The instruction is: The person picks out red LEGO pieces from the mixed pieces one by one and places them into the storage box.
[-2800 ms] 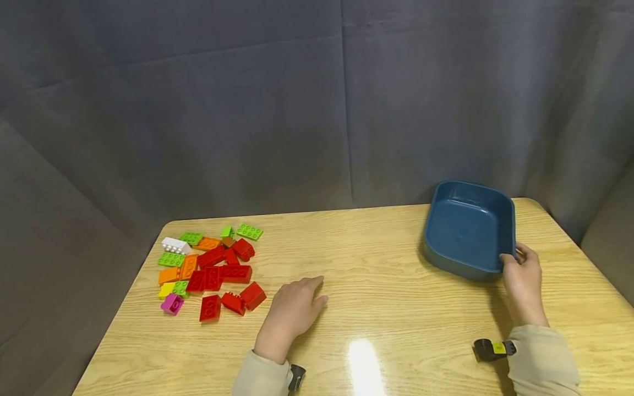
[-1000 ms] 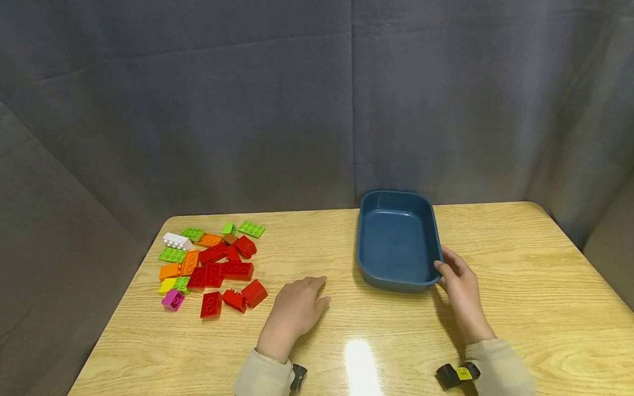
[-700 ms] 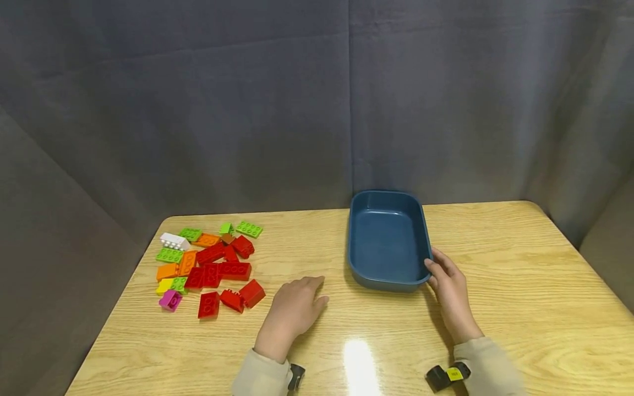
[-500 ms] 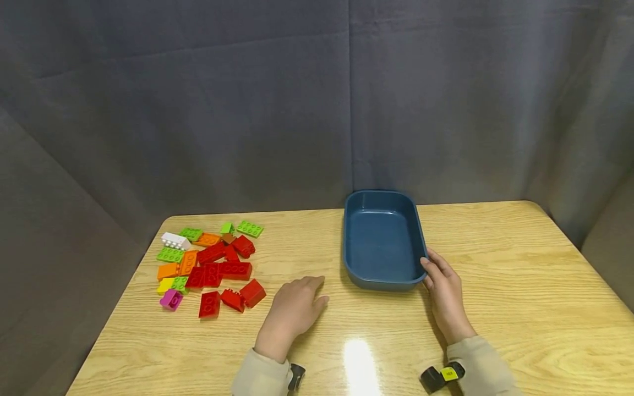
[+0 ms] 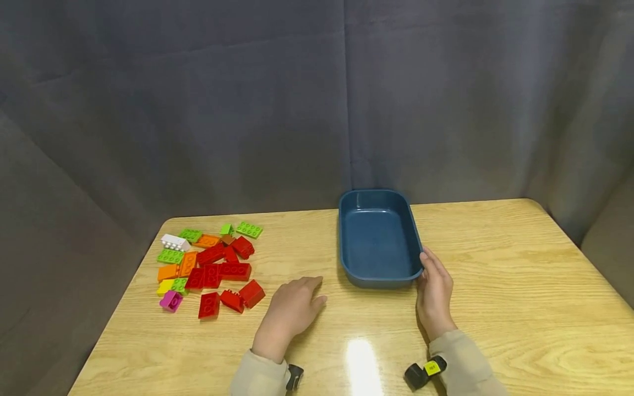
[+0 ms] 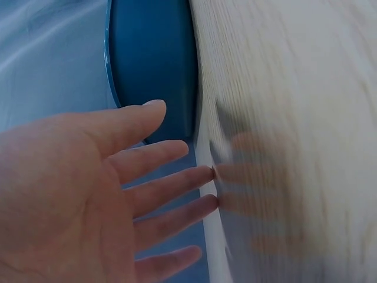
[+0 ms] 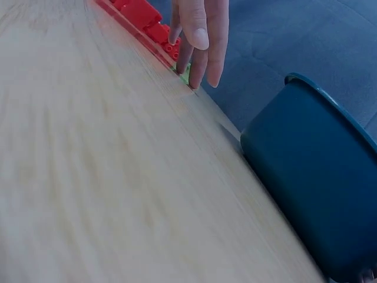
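Observation:
A deep blue plastic tub (image 5: 378,280) with rounded corners stands on the table at the middle back. My right hand (image 5: 436,300) is at its near right corner, the fingers lying fairly straight against the outer wall by the rim. In the right wrist view the tub (image 7: 312,177) fills the right side, and only a bit of that hand shows at the bottom corner. My left hand (image 5: 289,311) rests on the table left of the tub, fingers spread and holding nothing. Its fingertips meet the tabletop in the left wrist view. The tub is bare inside.
Several toy bricks lie loosely on the table's left: red bricks (image 5: 235,271), orange bricks (image 5: 188,264), green bricks (image 5: 170,256), a white brick (image 5: 175,242), a yellow brick (image 5: 165,287) and a magenta brick (image 5: 171,301). A grey curtain (image 5: 277,110) hangs behind the table (image 5: 520,308).
The tub has slid left from the back right to the middle, with my right hand moving along. That hand's grip on the rim has loosened into straighter fingers. My left hand has stayed put.

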Demonstrator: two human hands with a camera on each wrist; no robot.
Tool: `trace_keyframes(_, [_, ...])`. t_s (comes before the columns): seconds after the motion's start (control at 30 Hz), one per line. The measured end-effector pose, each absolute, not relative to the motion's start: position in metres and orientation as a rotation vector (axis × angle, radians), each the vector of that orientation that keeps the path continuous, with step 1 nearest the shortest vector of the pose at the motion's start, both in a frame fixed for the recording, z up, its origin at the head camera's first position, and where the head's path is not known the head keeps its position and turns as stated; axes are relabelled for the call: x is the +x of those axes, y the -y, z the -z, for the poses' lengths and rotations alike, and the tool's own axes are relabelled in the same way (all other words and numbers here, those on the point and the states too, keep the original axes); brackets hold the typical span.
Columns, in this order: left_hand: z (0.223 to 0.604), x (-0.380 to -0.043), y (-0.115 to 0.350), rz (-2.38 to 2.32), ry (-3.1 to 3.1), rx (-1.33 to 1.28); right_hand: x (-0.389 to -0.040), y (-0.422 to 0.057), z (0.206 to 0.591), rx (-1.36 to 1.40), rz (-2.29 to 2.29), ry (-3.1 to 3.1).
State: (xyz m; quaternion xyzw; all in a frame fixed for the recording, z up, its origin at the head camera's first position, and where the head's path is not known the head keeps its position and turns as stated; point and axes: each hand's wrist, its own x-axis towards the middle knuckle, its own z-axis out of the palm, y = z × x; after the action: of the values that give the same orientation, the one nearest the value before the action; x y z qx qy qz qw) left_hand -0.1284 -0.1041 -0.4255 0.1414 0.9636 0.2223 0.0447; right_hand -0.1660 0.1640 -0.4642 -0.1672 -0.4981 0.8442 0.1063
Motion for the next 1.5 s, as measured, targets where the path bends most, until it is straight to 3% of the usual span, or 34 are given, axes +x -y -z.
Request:
trace_keyframes(0.3, [0.417, -0.13, 0.121, -0.783, -3.108, 0.485, -0.158, -0.166, 0.467, -0.375, -2.474, 1.594])
trace_keyframes(0.77, [0.386, -0.118, 0.166, -0.654, -3.122, 0.083, -0.161, -0.164, 0.469, -0.316, -2.457, 1.579])
trace_keyframes(0.97, [0.387, -0.116, 0.184, -0.629, -3.087, -0.042, -0.159, -0.165, 0.471, -0.303, -2.369, 1.706])
trace_keyframes(1.5, [0.403, -0.122, 0.188, -0.459, -3.034, -0.062, -0.16, -0.163, 0.471, -0.3, -2.331, 1.741])
